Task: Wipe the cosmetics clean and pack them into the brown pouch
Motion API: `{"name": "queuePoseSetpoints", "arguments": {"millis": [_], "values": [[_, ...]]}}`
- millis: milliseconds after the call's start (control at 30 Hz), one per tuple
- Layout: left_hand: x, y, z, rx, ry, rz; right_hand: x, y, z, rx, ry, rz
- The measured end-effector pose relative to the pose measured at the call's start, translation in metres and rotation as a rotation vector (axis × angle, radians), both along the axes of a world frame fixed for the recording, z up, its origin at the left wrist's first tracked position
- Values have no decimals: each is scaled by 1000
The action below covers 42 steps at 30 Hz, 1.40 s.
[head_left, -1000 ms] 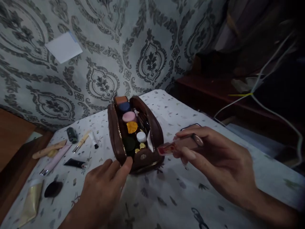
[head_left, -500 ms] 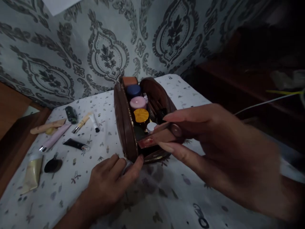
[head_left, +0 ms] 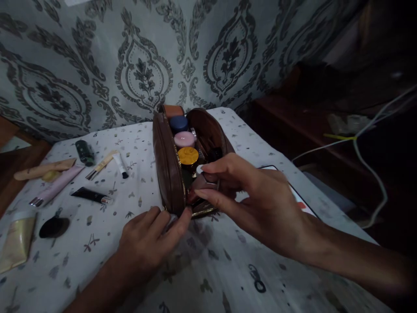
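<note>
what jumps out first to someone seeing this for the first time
The open brown pouch at the table's centre draws the eye, with blue, pink and yellow jar lids lined up inside. The right hand pushes a small item into its near end while the left hand steadies the near corner. To the left, tubes and other cosmetics lie scattered on the patterned cloth.

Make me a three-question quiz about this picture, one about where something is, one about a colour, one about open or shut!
1. Where does the black tube with a silver cap lie?
A in the pouch
B on the patterned cloth, left of the pouch
C on the floor

2. What colour is the round lid nearest the right hand?
A yellow
B green
C white

3. The brown leather pouch is:
A zipped shut
B open
C upside down

B: it lies on the cloth.
A: a yellow lid.
B: jars show inside while the left hand steadies it.
</note>
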State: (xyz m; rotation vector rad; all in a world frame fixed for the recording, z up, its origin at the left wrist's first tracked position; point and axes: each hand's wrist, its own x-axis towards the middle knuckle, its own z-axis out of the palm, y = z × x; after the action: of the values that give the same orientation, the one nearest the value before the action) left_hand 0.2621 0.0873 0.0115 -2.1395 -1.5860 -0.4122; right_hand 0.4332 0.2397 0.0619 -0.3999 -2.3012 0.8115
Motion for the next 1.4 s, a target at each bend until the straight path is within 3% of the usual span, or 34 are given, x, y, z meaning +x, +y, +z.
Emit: {"name": "queuePoseSetpoints", "arguments": {"millis": [300,533,667,933,1100,1233,1400], "values": [[0,-4,-2,-2,-4,2,-7,0,-3,-27,-3,0],[1,-5,-1,-8,31,21,-3,-1,10,-324,226,-11],[2,-4,-2,0,16,22,-2,-1,4,-373,187,10],[1,-6,-4,-3,-10,11,-8,-4,-10,-151,1,-17],[0,-8,-6,3,-9,17,-9,-3,-10,64,-56,30],[0,-9,-8,5,-5,19,-6,-5,-7,267,-243,38],[1,-10,-10,-8,-21,16,-5,-9,0,373,-395,39]]}}
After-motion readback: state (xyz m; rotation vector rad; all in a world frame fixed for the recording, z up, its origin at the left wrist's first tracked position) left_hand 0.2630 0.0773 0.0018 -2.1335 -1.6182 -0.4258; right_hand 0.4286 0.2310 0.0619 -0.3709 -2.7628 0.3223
